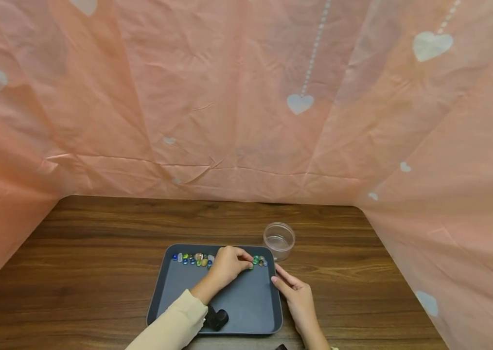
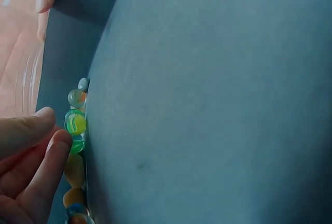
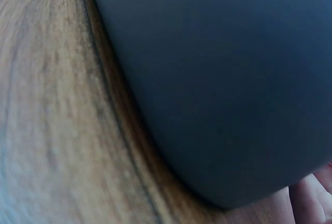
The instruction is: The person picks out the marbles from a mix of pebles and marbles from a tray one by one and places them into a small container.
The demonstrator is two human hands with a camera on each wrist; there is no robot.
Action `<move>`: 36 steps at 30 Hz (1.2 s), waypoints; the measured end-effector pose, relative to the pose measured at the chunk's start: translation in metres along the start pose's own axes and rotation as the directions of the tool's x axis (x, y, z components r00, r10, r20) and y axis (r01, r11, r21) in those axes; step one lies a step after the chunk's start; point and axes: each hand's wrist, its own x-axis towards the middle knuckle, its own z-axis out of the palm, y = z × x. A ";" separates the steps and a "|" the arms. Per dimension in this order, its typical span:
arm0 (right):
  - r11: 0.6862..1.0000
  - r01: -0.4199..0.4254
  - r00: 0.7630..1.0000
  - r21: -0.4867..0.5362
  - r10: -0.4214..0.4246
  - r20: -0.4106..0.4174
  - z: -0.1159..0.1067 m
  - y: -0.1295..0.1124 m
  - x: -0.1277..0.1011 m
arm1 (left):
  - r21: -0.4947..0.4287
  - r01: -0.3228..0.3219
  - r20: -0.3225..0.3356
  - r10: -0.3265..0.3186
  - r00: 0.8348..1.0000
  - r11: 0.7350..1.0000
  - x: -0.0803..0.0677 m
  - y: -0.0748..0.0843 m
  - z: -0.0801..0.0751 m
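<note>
Pinching a green marble [image 1: 251, 266] at lower centre, the left hand [image 1: 227, 266] works the row of marbles [image 1: 194, 258] along the tray's [image 1: 246, 306] far rim; rightward, the right hand [image 1: 297, 296] rests flat, fingers straight, beside it. Clear jar [image 1: 279, 240] appears empty; sorting seems barely begun.

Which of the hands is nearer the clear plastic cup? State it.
Right. The right hand lies at the tray's right edge, just below the clear plastic cup; the left hand pinches marbles farther left.
</note>
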 end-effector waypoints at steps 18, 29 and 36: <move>1.000 -0.001 1.000 0.011 0.001 -0.002 0.001 0.001 0.000 | 0.397 -0.217 0.079 0.202 0.976 0.892 -0.003 0.008 0.001; 1.000 -0.009 1.000 0.010 0.009 0.002 0.001 0.000 0.000 | 0.451 -0.270 0.139 0.232 0.963 0.851 -0.004 0.007 0.000; 1.000 -0.010 1.000 0.007 0.010 -0.001 0.001 0.000 0.000 | 0.323 -0.230 0.129 0.198 0.972 0.918 -0.002 0.001 -0.001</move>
